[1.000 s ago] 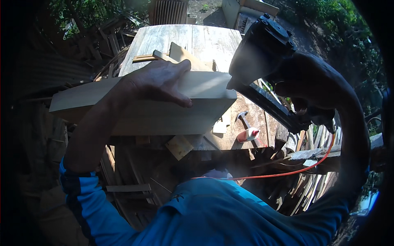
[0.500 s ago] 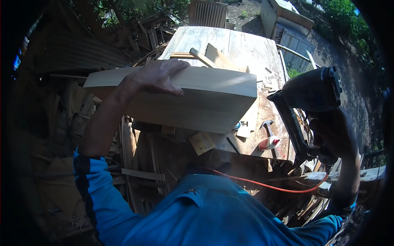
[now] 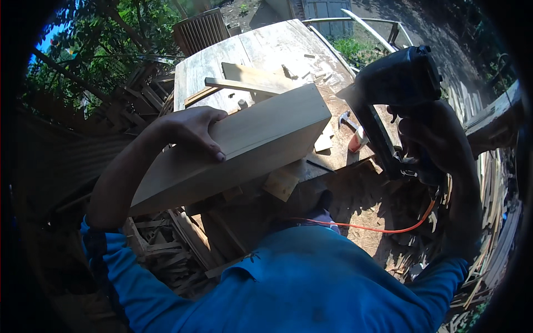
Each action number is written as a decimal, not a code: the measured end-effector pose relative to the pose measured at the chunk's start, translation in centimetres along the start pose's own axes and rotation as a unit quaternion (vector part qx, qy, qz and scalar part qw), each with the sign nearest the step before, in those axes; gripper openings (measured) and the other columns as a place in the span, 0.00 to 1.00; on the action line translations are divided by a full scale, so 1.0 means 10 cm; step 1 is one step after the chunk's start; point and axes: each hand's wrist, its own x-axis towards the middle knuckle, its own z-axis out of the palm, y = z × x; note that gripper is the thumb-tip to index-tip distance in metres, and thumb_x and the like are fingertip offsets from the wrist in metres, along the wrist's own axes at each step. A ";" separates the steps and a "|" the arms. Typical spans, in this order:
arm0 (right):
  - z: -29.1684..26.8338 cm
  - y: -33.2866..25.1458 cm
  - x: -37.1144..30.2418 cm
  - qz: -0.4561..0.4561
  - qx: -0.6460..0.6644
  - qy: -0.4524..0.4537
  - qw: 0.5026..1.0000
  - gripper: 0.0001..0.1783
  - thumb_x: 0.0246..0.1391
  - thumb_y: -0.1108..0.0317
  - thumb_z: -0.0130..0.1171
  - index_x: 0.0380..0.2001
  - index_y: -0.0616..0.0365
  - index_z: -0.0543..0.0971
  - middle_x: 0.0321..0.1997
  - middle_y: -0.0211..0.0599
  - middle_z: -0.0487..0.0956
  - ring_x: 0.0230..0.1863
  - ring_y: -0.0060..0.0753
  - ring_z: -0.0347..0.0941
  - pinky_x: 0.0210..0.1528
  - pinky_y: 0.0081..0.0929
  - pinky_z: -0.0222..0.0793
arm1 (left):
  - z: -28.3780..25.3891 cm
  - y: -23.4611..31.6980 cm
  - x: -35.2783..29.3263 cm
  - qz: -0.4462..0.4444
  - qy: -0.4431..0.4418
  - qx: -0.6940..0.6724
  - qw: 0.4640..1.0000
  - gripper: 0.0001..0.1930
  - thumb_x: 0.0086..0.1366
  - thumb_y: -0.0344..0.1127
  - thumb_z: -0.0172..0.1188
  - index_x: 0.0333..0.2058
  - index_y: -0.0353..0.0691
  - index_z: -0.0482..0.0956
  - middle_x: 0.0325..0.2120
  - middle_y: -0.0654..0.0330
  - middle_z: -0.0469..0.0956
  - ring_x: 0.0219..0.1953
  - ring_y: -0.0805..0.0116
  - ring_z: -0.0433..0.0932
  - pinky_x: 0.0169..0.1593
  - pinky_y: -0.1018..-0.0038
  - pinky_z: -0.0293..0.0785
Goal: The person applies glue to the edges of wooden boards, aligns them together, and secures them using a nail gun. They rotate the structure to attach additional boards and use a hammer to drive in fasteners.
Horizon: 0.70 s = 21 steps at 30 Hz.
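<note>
My left hand (image 3: 191,130) grips a long pale wooden box (image 3: 266,141) over its upper edge, thumb on the near side and fingers across the top. The box is tilted, its right end higher than its left, at the near edge of a worn wooden table (image 3: 266,41). In my right hand (image 3: 430,136) is a dark nail gun (image 3: 394,77), held by its handle to the right of the box. Its nose is apart from the wood. An orange air hose (image 3: 383,230) runs from the handle's base. Whatever lies inside the box is hidden.
A hammer (image 3: 348,120), a white and red bottle (image 3: 357,140) and a dark thin stick (image 3: 321,166) lie near the table's front edge. Loose boards (image 3: 244,85) rest behind the box. Scrap wood (image 3: 161,250) is piled below left, and more strips (image 3: 494,222) lie at right.
The view has swung to the right. The box now slants, its right end raised and its left end lower, still in my left hand. My right hand keeps the nail gun beside it.
</note>
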 end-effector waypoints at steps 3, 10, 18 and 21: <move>0.15 -0.03 -0.32 0.053 0.048 0.001 0.997 0.11 0.59 0.70 0.63 0.42 0.64 0.78 0.30 0.29 0.78 0.26 0.18 0.74 0.27 0.22 0.70 | 0.09 -0.10 0.08 0.026 -0.095 -0.097 0.990 0.41 0.44 0.49 0.80 0.53 0.30 0.74 0.40 0.55 0.82 0.42 0.70 0.81 0.49 0.74 0.77; 0.39 0.01 -0.78 0.021 -0.015 0.073 0.997 0.12 0.60 0.71 0.61 0.44 0.67 0.76 0.27 0.32 0.77 0.22 0.20 0.72 0.23 0.21 0.67 | 0.01 -0.08 0.08 0.030 -0.149 -0.187 0.971 0.36 0.54 0.42 0.75 0.57 0.29 0.72 0.45 0.55 0.81 0.46 0.70 0.80 0.53 0.72 0.76; 0.33 -0.56 -0.68 0.035 -0.024 0.020 0.999 0.15 0.60 0.68 0.61 0.49 0.62 0.77 0.31 0.33 0.81 0.25 0.21 0.78 0.27 0.22 0.73 | 0.03 -0.12 0.08 0.042 -0.081 -0.177 0.980 0.39 0.50 0.47 0.77 0.55 0.28 0.73 0.42 0.57 0.81 0.44 0.71 0.79 0.51 0.73 0.76; 0.40 -0.62 -0.41 0.028 -0.051 -0.049 0.997 0.14 0.61 0.66 0.60 0.47 0.61 0.77 0.30 0.33 0.81 0.25 0.21 0.78 0.27 0.23 0.74 | 0.03 -0.25 -0.02 -0.001 -0.040 -0.179 0.983 0.39 0.48 0.51 0.78 0.52 0.29 0.75 0.41 0.57 0.81 0.43 0.71 0.78 0.51 0.74 0.75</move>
